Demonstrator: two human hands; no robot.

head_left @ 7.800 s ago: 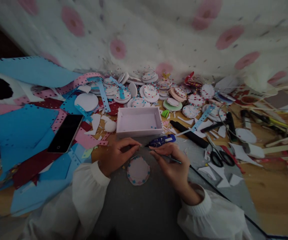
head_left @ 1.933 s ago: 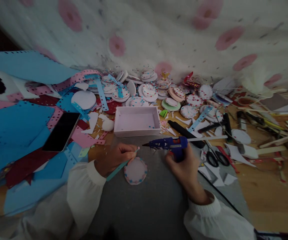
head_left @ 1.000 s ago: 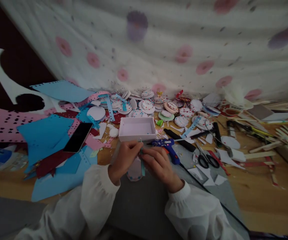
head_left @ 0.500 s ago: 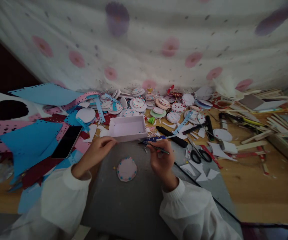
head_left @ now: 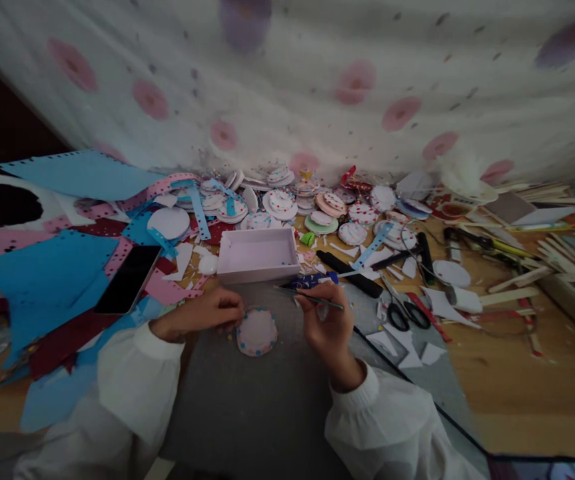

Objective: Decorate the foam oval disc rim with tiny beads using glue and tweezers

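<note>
My left hand [head_left: 212, 312] is curled beside a small round paper disc [head_left: 257, 331], its fingertips at the upper left edge. The disc is pale pink with blue and red dots around its rim. It sits over a grey mat [head_left: 247, 413]. In my right hand [head_left: 328, 327] is a pair of dark, thin tweezers [head_left: 320, 299], pinched between thumb and fingers. Their tips point left, just below the front right corner of a shallow white box [head_left: 258, 273]. Whether the tips hold anything is too small to tell.
Behind the box lie many decorated discs [head_left: 280, 205]. A phone [head_left: 127, 280] and blue sheets [head_left: 52, 267] are at left. Black-handled scissors [head_left: 408, 315], paper scraps [head_left: 404, 343] and a black cable [head_left: 384, 355] lie at right, with wooden sticks [head_left: 510, 295] farther over.
My left hand has come down and right from the box's front left corner to the disc's edge. The tweezers stay in my right hand near the box. The view has shifted slightly.
</note>
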